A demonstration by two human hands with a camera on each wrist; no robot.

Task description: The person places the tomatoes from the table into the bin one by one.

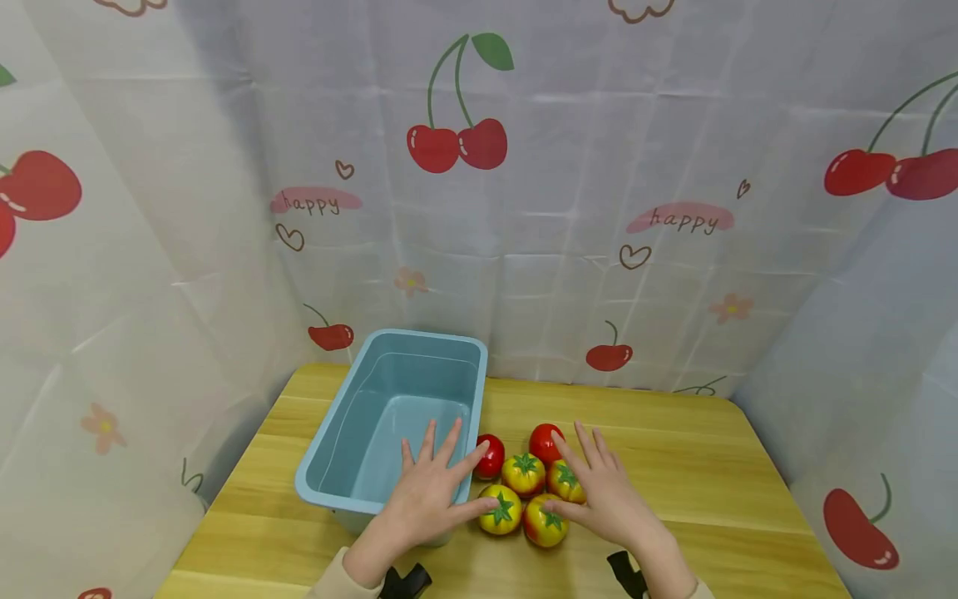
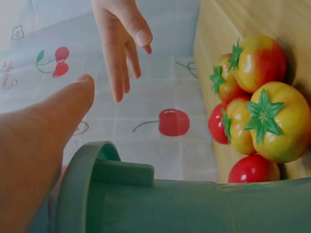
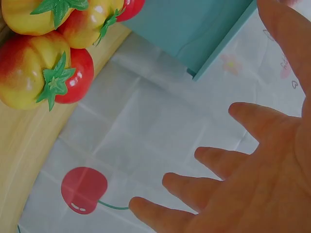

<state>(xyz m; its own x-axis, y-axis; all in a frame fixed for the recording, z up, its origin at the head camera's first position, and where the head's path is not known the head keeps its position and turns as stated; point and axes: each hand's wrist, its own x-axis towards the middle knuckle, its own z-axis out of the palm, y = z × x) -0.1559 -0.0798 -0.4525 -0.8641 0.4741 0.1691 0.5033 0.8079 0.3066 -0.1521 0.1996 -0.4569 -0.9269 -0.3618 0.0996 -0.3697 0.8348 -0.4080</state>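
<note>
My left hand (image 1: 425,501) hovers over the near right corner of a light blue plastic bin (image 1: 427,374), fingers spread and holding nothing. The bin has no contents in the head view. To its right, several yellow-and-red toy tomatoes (image 1: 522,472) with green star-shaped leaves sit in a cluster. Two plain red round fruits lie among them, one red fruit (image 1: 491,457) against the bin's side and another red fruit (image 1: 545,443) at the back. My right hand (image 1: 612,503) is above the cluster's right side, fingers straight and apart, gripping nothing; it partly covers one tomato.
Everything stands on a wooden table (image 1: 718,474) with light yellow grain. A white curtain (image 1: 554,208) printed with cherries, hearts and flowers hangs behind the table and on both sides. Black wrist straps (image 1: 405,582) show at the bottom.
</note>
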